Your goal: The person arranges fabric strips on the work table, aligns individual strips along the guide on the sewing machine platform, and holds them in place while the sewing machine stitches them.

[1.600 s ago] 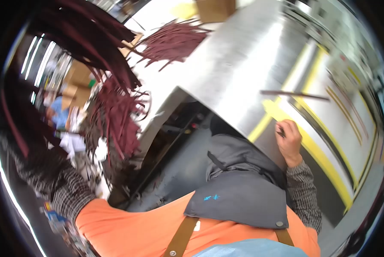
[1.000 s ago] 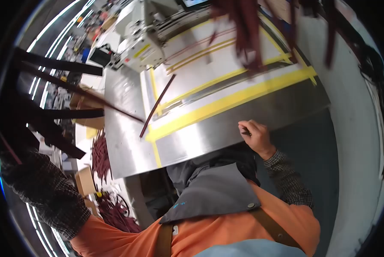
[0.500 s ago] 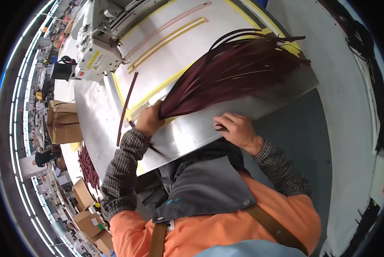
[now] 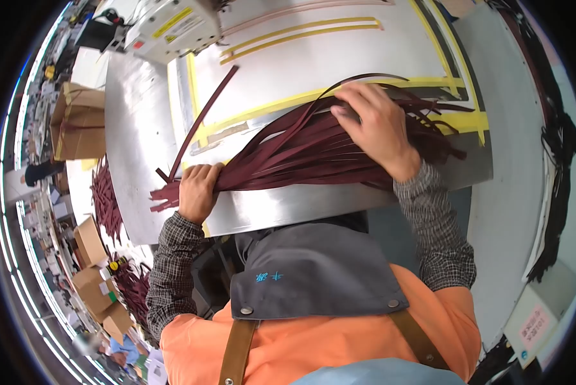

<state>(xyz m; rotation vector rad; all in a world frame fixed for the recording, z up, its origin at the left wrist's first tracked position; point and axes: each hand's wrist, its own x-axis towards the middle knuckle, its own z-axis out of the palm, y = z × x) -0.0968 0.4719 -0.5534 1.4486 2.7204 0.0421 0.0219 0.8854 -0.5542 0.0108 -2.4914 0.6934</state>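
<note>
A bundle of long, thin dark-red strips (image 4: 288, 154), which look like leather or webbing, lies along the front of the metal table (image 4: 249, 215). My left hand (image 4: 199, 192) is closed around the bundle near its left end, and the short ends stick out past my fist. Above the right part of the bundle is my right hand (image 4: 379, 128), fingers bent but apart, thumb spread from them. Its fingertips are close to a few strips that arch up from the rest; whether they touch is unclear. A single loose strip (image 4: 204, 122) lies slanted beside my left hand.
A sewing-machine head (image 4: 172, 29) stands at the back left. Yellow tape lines (image 4: 256, 115) mark the white work surface. Left of the table are an open cardboard box (image 4: 79, 122) and piles of red strips (image 4: 108, 202). A distant person (image 4: 41, 173) is far left.
My left hand has shifted left and down with the bundle, which now lies flatter. My right hand has moved from the table's front edge up over the strips, and its fingers have opened.
</note>
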